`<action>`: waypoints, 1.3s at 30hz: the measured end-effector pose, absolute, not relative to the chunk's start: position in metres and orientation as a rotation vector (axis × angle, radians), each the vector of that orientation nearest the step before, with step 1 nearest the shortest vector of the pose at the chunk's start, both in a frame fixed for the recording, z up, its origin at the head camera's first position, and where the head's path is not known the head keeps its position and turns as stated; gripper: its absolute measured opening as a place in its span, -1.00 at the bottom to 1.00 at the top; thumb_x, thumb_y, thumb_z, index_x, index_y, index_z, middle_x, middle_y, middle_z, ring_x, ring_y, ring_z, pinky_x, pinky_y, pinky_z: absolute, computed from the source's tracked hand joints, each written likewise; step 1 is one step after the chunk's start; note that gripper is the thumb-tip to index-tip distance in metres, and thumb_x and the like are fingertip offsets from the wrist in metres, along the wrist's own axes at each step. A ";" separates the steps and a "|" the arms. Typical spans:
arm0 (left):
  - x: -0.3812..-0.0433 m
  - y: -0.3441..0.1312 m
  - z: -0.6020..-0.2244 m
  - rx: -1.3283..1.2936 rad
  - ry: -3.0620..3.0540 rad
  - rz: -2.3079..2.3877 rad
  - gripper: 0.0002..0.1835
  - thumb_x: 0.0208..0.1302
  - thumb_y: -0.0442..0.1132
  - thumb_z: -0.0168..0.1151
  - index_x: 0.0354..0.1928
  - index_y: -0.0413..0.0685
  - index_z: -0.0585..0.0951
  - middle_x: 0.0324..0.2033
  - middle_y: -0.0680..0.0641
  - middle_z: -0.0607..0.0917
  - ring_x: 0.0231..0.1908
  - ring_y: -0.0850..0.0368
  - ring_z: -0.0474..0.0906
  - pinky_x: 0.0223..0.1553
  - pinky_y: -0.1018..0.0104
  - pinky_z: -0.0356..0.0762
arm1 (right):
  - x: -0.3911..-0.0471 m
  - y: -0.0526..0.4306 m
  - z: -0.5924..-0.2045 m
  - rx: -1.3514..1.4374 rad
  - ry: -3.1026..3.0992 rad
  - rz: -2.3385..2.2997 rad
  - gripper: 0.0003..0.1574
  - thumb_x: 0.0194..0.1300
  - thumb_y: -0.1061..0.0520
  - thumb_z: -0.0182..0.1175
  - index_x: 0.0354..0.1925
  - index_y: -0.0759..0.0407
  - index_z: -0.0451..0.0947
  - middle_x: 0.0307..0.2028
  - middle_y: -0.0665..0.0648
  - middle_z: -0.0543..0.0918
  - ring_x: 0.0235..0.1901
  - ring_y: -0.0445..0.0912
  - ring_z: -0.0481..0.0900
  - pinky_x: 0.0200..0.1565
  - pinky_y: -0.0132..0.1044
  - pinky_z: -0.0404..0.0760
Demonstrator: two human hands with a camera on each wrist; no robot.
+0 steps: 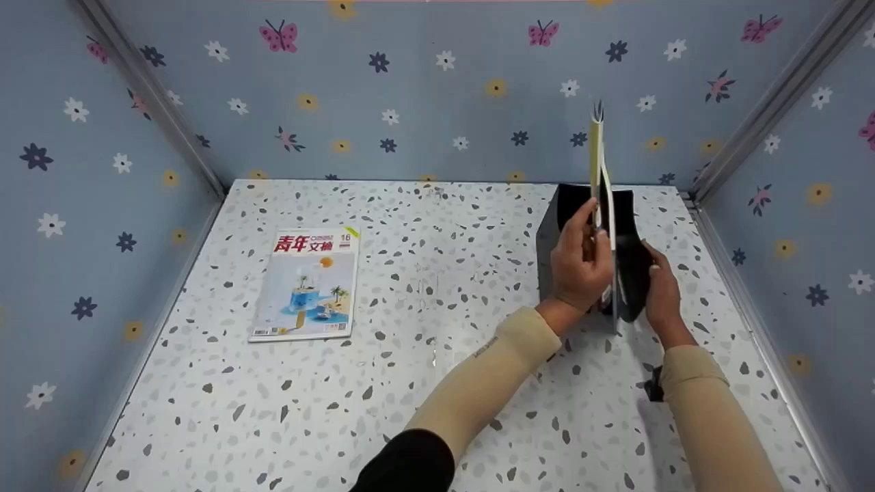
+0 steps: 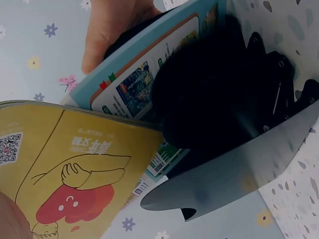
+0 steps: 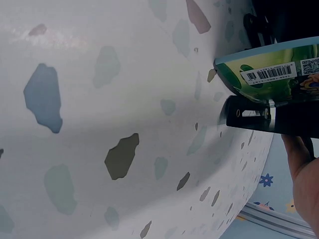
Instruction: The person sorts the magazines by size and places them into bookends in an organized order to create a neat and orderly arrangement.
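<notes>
My left hand (image 1: pixel 580 263) pinches a magazine (image 2: pixel 89 159) whose yellow back cover carries a red cartoon figure. It stands on edge at the mouth of a black magazine file (image 1: pixel 549 260); in the left wrist view its lower corner overlaps that opening. Inside the file sits another magazine (image 2: pixel 124 84), blue-edged with small pictures and a barcode. Flat against the file's right outer wall, my right hand (image 1: pixel 663 287) presses with its fingers; the right wrist view shows only part of that hand (image 3: pixel 304 184). How deep the yellow magazine reaches is hidden.
A magazine (image 1: pixel 305 283) with a beach scene and red title lies flat at the left of the speckled table (image 1: pixel 424 273). Flower-patterned panels (image 1: pixel 424 89) stand behind and on both sides. The right panel is near my right arm.
</notes>
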State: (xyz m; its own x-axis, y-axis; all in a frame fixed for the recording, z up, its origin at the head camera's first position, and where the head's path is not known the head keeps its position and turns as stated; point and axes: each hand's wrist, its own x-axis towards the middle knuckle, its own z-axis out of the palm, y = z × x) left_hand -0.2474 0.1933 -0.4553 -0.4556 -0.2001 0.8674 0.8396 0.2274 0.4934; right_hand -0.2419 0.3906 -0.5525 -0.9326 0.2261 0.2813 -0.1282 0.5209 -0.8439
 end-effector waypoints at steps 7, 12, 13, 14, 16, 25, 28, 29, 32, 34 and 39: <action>-0.247 0.194 -0.465 -0.660 -1.604 -1.316 -0.52 0.24 -0.47 0.05 0.23 -0.30 0.35 -0.35 -0.12 0.57 -0.65 0.30 0.30 -0.52 0.67 0.26 | -0.241 0.389 -0.556 -0.052 -2.373 1.416 -0.41 0.58 0.00 -0.43 0.42 0.04 0.24 0.36 0.24 0.34 0.18 0.16 0.36 0.10 -0.46 0.22; -0.250 0.195 -0.478 -0.636 -1.642 -1.286 -0.52 0.27 -0.43 0.04 0.25 -0.28 0.31 -0.22 -0.17 0.61 -0.65 0.30 0.31 -0.52 0.66 0.27 | -0.243 0.390 -0.557 -0.030 -2.357 1.413 -0.41 0.58 -0.02 -0.40 0.41 0.05 0.25 0.38 0.20 0.33 0.28 0.18 0.29 0.17 -0.48 0.21; -0.250 0.195 -0.481 -0.633 -1.659 -1.281 -0.52 0.28 -0.42 0.03 0.25 -0.27 0.31 -0.19 -0.18 0.61 -0.65 0.30 0.32 -0.52 0.65 0.28 | -0.243 0.390 -0.557 -0.012 -2.347 1.412 -0.42 0.58 -0.01 -0.39 0.41 0.07 0.26 0.38 0.20 0.33 0.31 0.18 0.28 0.19 -0.48 0.20; -0.250 0.195 -0.485 -0.629 -1.677 -1.272 -0.52 0.30 -0.42 0.02 0.26 -0.26 0.30 -0.17 -0.18 0.61 -0.63 0.29 0.34 -0.51 0.64 0.30 | -0.243 0.390 -0.557 0.004 -2.339 1.412 -0.42 0.58 0.02 -0.39 0.41 0.10 0.26 0.38 0.20 0.33 0.33 0.17 0.25 0.21 -0.48 0.19; -0.250 0.194 -0.492 -0.629 -1.714 -1.252 -0.53 0.32 -0.41 0.00 0.27 -0.25 0.29 -0.18 -0.18 0.62 -0.61 0.27 0.38 -0.50 0.61 0.34 | -0.239 0.384 -0.549 0.020 -2.342 1.410 -0.44 0.58 0.09 -0.38 0.40 0.19 0.25 0.38 0.24 0.32 0.36 0.19 0.21 0.25 -0.46 0.17; -0.249 0.193 -0.515 -0.633 -1.788 -1.119 -0.54 0.29 -0.38 0.02 0.25 -0.20 0.34 -0.17 -0.10 0.65 -0.50 0.20 0.49 -0.45 0.49 0.48 | -0.243 0.389 -0.556 0.009 -2.364 1.394 -0.43 0.59 0.02 -0.38 0.42 0.09 0.23 0.39 0.17 0.32 0.39 0.06 0.20 0.33 -0.30 0.14; -0.250 0.193 -0.521 -0.628 -1.806 -1.079 -0.54 0.29 -0.37 0.02 0.25 -0.19 0.35 -0.18 -0.08 0.65 -0.49 0.22 0.49 -0.47 0.49 0.46 | -0.243 0.390 -0.556 0.016 -2.347 1.399 -0.41 0.58 -0.04 -0.37 0.41 0.09 0.25 0.38 0.20 0.32 0.39 -0.02 0.20 0.32 -0.36 0.14; -0.249 0.192 -0.523 -0.624 -1.813 -1.063 -0.54 0.29 -0.36 0.03 0.25 -0.19 0.36 -0.17 -0.07 0.65 -0.48 0.22 0.51 -0.46 0.49 0.47 | -0.243 0.390 -0.556 0.020 -2.345 1.395 -0.40 0.58 -0.06 -0.37 0.41 0.09 0.25 0.38 0.20 0.32 0.39 -0.06 0.20 0.31 -0.38 0.14; -0.249 0.193 -0.529 -0.596 -1.840 -1.002 -0.52 0.24 -0.34 0.08 0.23 -0.16 0.39 -0.19 -0.04 0.67 -0.42 0.24 0.56 -0.45 0.49 0.49 | -0.243 0.389 -0.557 0.037 -2.326 1.406 -0.39 0.57 -0.07 -0.37 0.40 0.10 0.26 0.38 0.21 0.32 0.37 -0.16 0.20 0.31 -0.42 0.13; -0.248 0.193 -0.533 -0.570 -1.861 -0.965 -0.50 0.20 -0.32 0.13 0.23 -0.12 0.42 -0.27 0.01 0.68 -0.42 0.25 0.57 -0.46 0.48 0.49 | -0.243 0.390 -0.557 0.042 -2.329 1.391 -0.39 0.58 -0.07 -0.36 0.40 0.11 0.26 0.38 0.21 0.32 0.36 -0.19 0.20 0.30 -0.43 0.13; -0.246 0.192 -0.543 -0.484 -1.897 -0.903 -0.46 0.09 -0.26 0.25 0.20 0.00 0.51 -0.48 0.11 0.63 -0.51 0.29 0.53 -0.59 0.47 0.41 | -0.243 0.391 -0.557 0.034 -2.340 1.362 -0.42 0.58 0.01 -0.38 0.40 0.14 0.26 0.38 0.22 0.32 0.37 -0.19 0.19 0.31 -0.45 0.11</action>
